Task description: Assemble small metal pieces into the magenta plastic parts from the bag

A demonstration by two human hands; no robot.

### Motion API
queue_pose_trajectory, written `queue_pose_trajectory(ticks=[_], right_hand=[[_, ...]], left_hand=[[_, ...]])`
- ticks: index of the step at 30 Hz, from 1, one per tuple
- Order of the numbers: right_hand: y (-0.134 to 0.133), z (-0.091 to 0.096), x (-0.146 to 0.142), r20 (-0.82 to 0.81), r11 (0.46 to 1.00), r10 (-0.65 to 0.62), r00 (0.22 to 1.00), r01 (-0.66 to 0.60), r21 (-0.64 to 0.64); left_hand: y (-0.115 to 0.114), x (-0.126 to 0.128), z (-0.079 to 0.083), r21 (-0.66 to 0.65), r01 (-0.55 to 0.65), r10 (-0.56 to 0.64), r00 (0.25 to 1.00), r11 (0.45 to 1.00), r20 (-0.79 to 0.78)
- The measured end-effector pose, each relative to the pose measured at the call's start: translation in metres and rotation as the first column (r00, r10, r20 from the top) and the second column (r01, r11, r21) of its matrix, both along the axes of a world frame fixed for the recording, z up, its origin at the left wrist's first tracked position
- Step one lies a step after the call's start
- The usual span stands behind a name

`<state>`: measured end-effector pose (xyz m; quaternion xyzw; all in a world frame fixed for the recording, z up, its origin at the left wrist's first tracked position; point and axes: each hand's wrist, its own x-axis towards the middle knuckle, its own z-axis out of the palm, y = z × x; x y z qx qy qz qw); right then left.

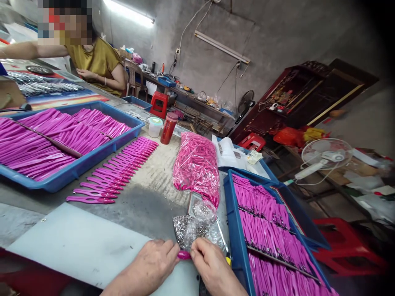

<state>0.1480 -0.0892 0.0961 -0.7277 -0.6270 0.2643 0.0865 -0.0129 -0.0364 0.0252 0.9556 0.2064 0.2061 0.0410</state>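
My left hand [152,259] and my right hand [208,261] meet at the near edge of the table, both pinched on one small pink plastic piece [184,255] held between them. Just beyond my fingers lies a clear bag of small metal parts [194,228]. A big clear bag of pink plastic pieces [197,166] rests behind it. A row of finished pink pieces [115,170] is laid out on the table to the left.
A blue tray of pink pieces [66,139] sits at the left, another blue tray [268,234] at the right. A red flask [168,128] and a white jar [154,126] stand behind. A white board [83,246] lies under my hands. Another person [92,57] sits far left.
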Motion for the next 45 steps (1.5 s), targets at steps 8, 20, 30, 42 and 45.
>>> queue_pose_trajectory(ticks=[8, 20, 30, 42, 45], right_hand=[[0.004, -0.008, -0.011, 0.094, 0.996, 0.032, 0.995, -0.023, -0.088], [0.006, -0.018, -0.013, 0.148, 0.996, -0.059, 0.987, 0.068, -0.054], [-0.005, -0.026, 0.000, 0.018, 0.984, -0.123, 0.992, 0.119, 0.134], [0.014, -0.011, 0.033, 0.340, 0.990, -0.120, 0.933, 0.089, 0.105], [0.017, -0.015, 0.030, 0.436, 0.997, -0.073, 0.897, 0.050, 0.064]], left_hand=[[-0.003, 0.000, -0.008, 0.007, -0.002, 0.002, 0.999, 1.000, -0.039], [-0.005, -0.001, -0.011, 0.024, 0.013, -0.011, 0.996, 1.000, -0.090], [-0.001, 0.000, -0.003, 0.012, 0.013, -0.013, 1.000, 1.000, 0.011], [0.003, 0.001, -0.004, 0.017, 0.008, -0.009, 0.995, 1.000, 0.100], [0.003, 0.001, -0.003, 0.032, 0.006, -0.009, 0.996, 0.999, 0.092]])
